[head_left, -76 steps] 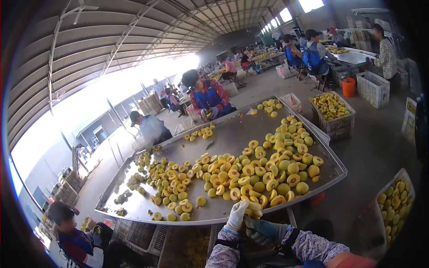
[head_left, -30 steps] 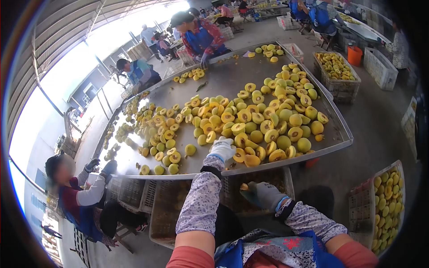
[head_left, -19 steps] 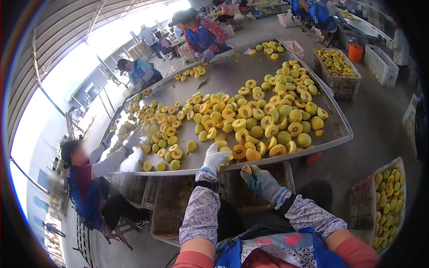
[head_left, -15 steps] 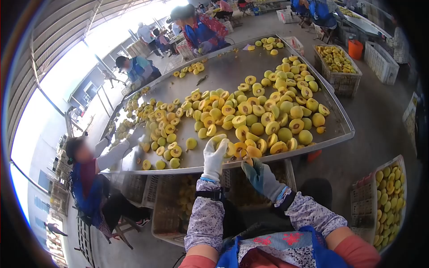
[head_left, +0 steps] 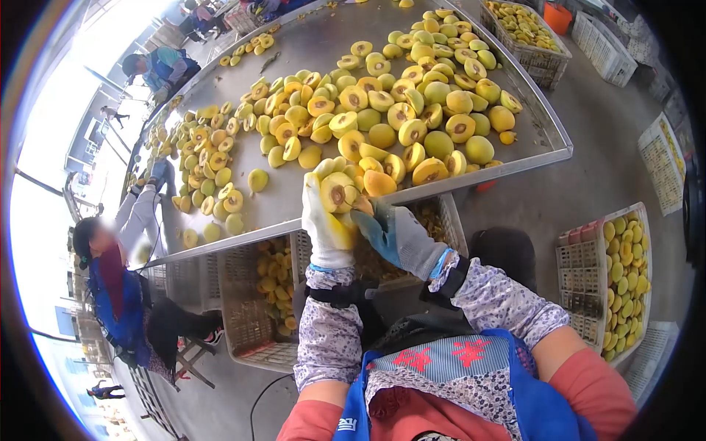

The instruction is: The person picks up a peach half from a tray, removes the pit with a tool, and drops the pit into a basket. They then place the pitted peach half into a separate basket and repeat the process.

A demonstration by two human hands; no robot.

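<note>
My left hand (head_left: 323, 220), in a white glove stained yellow, is wrapped round a halved yellow peach (head_left: 338, 192), its cut face with the brown pit turned up. My right hand (head_left: 397, 234), in a blue and grey glove, is closed, with its fingertips right at the lower right side of that half. Cannot tell what it grips; an orange-brown bit shows at the fingertips. Both hands are over the near edge of a metal table (head_left: 243, 81). Just beyond them lies a heap of whole and halved peaches (head_left: 382, 136).
Below the table edge stand crates (head_left: 257, 353) with peach pieces. Another full crate (head_left: 603, 287) is on the floor at the right, and one (head_left: 526, 44) stands beyond the table. A co-worker (head_left: 125, 294) sits at the left, reaching onto the table. An orange bucket (head_left: 557, 18) is farther back.
My two hands have come together, the right moving left to the peach half in the left. The view has tilted down, and the left hand has turned the cut face up.
</note>
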